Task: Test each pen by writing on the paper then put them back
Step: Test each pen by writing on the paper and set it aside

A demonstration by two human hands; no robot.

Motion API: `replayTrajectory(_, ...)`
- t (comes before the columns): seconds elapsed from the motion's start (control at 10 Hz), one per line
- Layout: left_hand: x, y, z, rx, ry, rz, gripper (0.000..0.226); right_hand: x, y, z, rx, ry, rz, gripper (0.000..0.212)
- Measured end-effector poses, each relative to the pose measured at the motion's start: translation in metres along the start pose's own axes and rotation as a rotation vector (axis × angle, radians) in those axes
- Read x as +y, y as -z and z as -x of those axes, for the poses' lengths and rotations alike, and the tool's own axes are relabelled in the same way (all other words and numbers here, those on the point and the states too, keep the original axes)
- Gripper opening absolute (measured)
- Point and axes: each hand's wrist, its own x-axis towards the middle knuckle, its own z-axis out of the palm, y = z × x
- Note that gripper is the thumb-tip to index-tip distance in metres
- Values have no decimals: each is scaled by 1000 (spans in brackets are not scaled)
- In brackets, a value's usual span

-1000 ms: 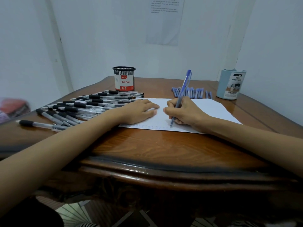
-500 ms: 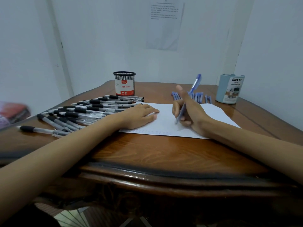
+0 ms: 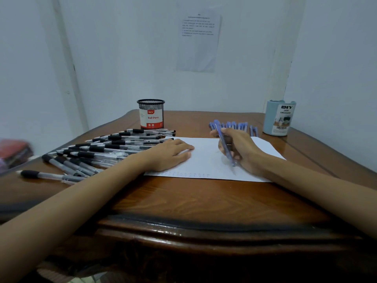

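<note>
A brown wooden bench (image 3: pixel 183 201) fills the lower half of the view, set against pale walls. A printed sheet (image 3: pixel 199 41) hangs on the far wall. White paper (image 3: pixel 206 160) lies flat at mid-bench, with a faint row of marks along its near edge. Left of it, many black pens (image 3: pixel 106 149) lie in a loose fan, some crossing each other.

The left hand (image 3: pixel 169 154) rests palm down on the paper's left part, its fingers (image 3: pixel 183 149) straight and close together. The right hand (image 3: pixel 240 150) is over the paper's right part, fingers curled round a blue pen (image 3: pixel 224 144) and pinching it. The pen slants, tip down near the paper and far end leaning away; whether the tip touches cannot be told.

A mesh cup (image 3: pixel 151 114) with a red label stands behind the black pens. A blue cup (image 3: pixel 279 118) stands at the far right. Between them, behind the paper, lies a row of blue pens (image 3: pixel 236 126).
</note>
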Motion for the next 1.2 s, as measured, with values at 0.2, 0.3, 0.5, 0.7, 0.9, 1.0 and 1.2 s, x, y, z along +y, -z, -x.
replayTrajectory(0.2, 0, 0, 1, 8, -3, 3, 45, 0, 3, -3, -45, -73, -88, 24)
replayTrajectory(0.3, 1, 1, 1, 8, -6, 2, 45, 1, 2, -2, -63, -56, -20, 33)
replayTrajectory(0.5, 2, 2, 3, 0, -7, -1, 45, -1, 4, -2, 6, -28, 43, 23)
replayTrajectory(0.7, 4, 3, 4, 13, -11, 17, 44, -5, 9, -11, 52, -22, 142, 27)
replayTrajectory(0.9, 4, 4, 6, 29, -11, 27, 42, -3, 63, -53, 252, 23, 766, 34)
replayTrajectory(1.0, 2, 4, 6, 42, -23, 41, 39, 0, 103, -73, 387, -42, 1098, 50)
replayTrajectory(1.2, 0, 7, 1, 83, -58, 20, 33, 1, 123, -98, 274, -192, 1252, 52)
